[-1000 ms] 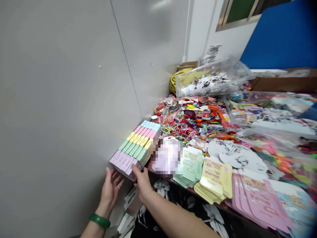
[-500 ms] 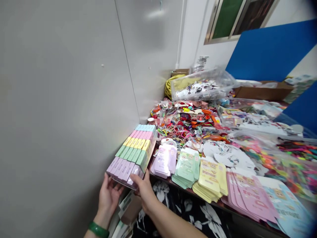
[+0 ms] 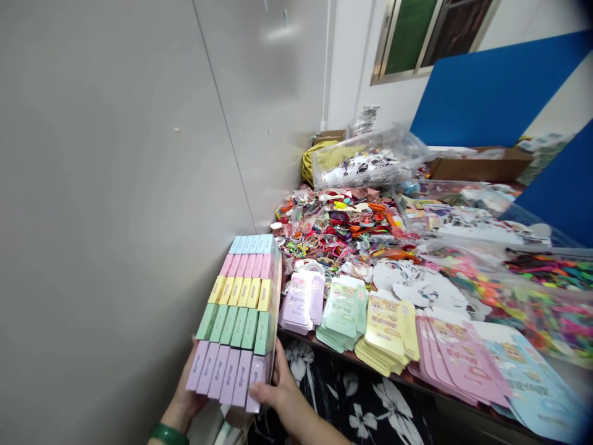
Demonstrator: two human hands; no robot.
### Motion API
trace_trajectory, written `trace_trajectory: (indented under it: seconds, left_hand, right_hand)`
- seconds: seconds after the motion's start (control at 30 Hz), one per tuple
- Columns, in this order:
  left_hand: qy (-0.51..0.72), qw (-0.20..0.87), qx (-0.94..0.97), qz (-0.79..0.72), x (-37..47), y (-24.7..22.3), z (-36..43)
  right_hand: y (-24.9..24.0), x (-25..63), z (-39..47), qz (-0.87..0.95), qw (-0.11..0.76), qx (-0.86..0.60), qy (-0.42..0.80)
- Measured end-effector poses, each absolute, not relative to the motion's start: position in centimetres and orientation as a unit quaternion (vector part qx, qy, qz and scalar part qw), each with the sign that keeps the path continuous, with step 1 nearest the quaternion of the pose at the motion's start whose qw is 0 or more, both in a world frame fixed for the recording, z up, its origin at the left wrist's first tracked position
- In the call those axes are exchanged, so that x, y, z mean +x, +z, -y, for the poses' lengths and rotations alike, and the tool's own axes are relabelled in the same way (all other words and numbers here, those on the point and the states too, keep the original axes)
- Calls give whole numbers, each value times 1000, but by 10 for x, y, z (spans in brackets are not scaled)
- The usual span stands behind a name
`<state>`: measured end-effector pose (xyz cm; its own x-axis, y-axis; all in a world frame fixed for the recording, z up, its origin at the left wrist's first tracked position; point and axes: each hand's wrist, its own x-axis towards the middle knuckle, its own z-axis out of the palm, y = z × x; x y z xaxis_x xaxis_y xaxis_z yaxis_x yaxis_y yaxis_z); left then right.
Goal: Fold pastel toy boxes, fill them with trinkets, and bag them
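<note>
Between my hands is a tray of small pastel boxes (image 3: 238, 309), set in rows of light blue, pink, yellow, green and purple. My left hand (image 3: 185, 386) supports its lower left side, its fingers partly hidden behind the purple row. On the lower right corner my right hand (image 3: 285, 386) grips, thumb on a purple box and fingers along the side. The tray is tilted, its box ends facing me, close to the grey wall. Right of it on the table lie stacks of flat cartons: purple (image 3: 301, 303), green (image 3: 343, 312), yellow (image 3: 386, 330), pink (image 3: 458, 352) and blue (image 3: 537, 383).
A colourful heap of small trinkets (image 3: 343, 222) covers the table behind the cartons. Clear plastic bins (image 3: 370, 157) with white cut-outs stand farther back, near a brown cardboard box (image 3: 482, 165). The grey wall (image 3: 115, 185) closes off the left side.
Both hands have brought the tray of boxes lower and nearer to me, tipping it so that more of the box ends face the camera. The view has shifted slightly.
</note>
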<state>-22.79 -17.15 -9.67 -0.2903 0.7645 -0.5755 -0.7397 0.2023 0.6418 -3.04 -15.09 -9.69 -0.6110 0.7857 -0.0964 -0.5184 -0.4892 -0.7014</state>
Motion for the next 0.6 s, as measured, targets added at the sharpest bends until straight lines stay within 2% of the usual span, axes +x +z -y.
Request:
trace_trajectory:
  seconds: [0.13, 0.27, 0.37, 0.43, 0.6]
  left_hand:
    - [579, 659, 2, -481, -229, -75, 175]
    - [559, 643, 10, -524, -212, -68, 185]
    - [534, 649, 81, -536, -183, -74, 183]
    - [496, 691, 151, -504, -156, -80, 175]
    - [421, 765, 233, -428, -95, -97, 152]
  right_hand:
    - [-92, -4, 158, 371, 348, -149, 848]
    - [-91, 42, 173, 432, 323, -151, 828]
    - [-93, 88, 184, 502, 328, -234, 765]
    - [-97, 120, 191, 531, 315, -311, 723]
    - [-115, 172, 212, 524, 335, -437, 650]
